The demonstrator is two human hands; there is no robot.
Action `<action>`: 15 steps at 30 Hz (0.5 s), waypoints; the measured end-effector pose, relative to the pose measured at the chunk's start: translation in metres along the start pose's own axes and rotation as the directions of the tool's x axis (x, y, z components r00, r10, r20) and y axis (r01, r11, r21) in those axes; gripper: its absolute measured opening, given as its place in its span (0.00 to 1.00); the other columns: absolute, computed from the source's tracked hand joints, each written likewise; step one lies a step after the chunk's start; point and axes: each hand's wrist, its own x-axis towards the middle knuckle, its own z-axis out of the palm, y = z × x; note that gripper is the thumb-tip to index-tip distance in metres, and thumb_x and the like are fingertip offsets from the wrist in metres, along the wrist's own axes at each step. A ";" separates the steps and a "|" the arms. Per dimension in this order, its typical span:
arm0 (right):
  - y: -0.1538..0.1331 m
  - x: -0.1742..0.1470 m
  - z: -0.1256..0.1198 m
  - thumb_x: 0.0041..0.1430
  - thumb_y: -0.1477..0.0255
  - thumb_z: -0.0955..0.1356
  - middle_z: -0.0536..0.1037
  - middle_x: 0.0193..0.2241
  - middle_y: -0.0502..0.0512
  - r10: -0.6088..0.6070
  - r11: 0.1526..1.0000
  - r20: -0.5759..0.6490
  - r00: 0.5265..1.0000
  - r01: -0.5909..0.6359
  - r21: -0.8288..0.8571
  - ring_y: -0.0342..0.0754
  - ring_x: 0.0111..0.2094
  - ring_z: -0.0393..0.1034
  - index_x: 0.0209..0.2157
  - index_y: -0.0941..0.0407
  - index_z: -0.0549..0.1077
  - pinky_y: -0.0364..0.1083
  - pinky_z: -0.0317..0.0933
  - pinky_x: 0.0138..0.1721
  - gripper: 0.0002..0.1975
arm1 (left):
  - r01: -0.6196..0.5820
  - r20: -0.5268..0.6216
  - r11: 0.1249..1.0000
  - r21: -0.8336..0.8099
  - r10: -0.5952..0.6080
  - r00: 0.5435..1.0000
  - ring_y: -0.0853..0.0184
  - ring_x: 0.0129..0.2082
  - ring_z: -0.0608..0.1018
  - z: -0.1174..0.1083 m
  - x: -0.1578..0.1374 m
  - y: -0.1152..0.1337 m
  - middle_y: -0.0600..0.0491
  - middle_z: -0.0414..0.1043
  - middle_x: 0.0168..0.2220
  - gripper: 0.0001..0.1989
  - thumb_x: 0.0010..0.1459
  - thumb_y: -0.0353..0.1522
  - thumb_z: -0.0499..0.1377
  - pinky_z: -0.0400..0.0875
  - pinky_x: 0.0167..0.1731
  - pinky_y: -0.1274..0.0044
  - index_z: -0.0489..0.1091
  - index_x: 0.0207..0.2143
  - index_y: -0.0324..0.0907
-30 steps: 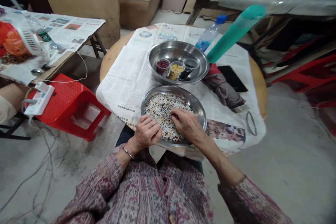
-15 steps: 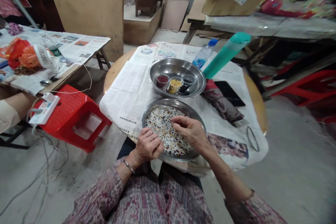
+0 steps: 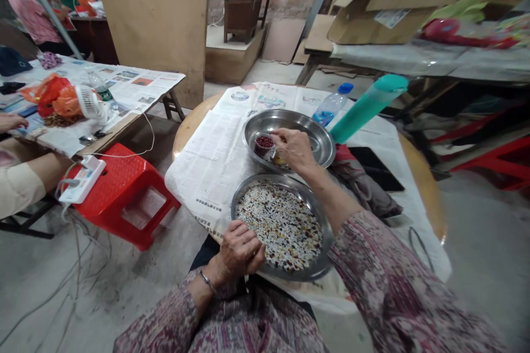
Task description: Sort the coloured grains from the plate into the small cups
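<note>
My right hand (image 3: 295, 149) reaches over the far metal basin (image 3: 317, 128), fingertips pinched beside a small clear cup of red beans (image 3: 264, 142). Whatever is between those fingertips is too small to make out. Partly under this hand shows a cup with yellow grains (image 3: 280, 160); the cup of dark beans is hidden behind it. Closed in a loose fist, my left hand (image 3: 240, 248) rests at the left front rim of the near metal basin (image 3: 327, 245); the inside of the fist is hidden. A mix of white grains and coloured beans (image 3: 281, 223) covers that basin's bottom.
Behind the basins stand a blue-capped bottle (image 3: 332, 105) and a teal cylinder (image 3: 368, 109). A dark flat device (image 3: 376, 168) and a bundled cloth (image 3: 364, 185) lie right. A red stool (image 3: 124, 196) carries a power strip (image 3: 81, 179). Another person's hand (image 3: 11, 121) rests on the left table.
My right hand has moved from the grain mix in the near basin up and forward to the cups in the far basin. My left fist stays by the near rim. The view has shifted slightly.
</note>
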 end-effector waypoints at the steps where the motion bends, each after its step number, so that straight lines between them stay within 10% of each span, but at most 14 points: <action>1: 0.004 0.005 0.002 0.58 0.71 0.66 0.84 0.34 0.61 0.004 0.999 0.015 1.000 -0.004 -0.034 0.51 0.35 0.76 0.39 0.59 0.81 0.51 0.67 0.42 0.13 | 0.000 0.001 1.000 -0.004 0.000 1.000 0.68 0.23 0.60 0.000 0.000 0.000 0.57 0.58 0.19 0.15 0.61 0.28 0.52 0.63 0.35 0.71 0.59 0.20 0.42; 6: 0.020 -0.027 -0.015 0.61 0.69 0.64 0.84 0.35 0.61 0.043 0.999 -0.022 0.999 -0.043 -0.029 0.52 0.35 0.77 0.41 0.59 0.81 0.50 0.68 0.41 0.15 | -0.008 0.020 1.000 0.018 0.007 1.000 0.69 0.24 0.61 0.002 -0.003 -0.001 0.57 0.58 0.19 0.14 0.61 0.29 0.52 0.62 0.35 0.72 0.61 0.21 0.42; 15: 0.045 -0.203 -0.047 0.66 0.63 0.62 0.81 0.38 0.57 -0.095 0.984 0.119 0.988 0.111 -0.140 0.52 0.39 0.78 0.40 0.53 0.78 0.50 0.71 0.43 0.14 | 0.004 0.069 0.998 0.056 -0.008 0.998 0.68 0.24 0.64 0.005 -0.009 -0.001 0.57 0.59 0.19 0.14 0.59 0.30 0.54 0.63 0.36 0.70 0.60 0.20 0.42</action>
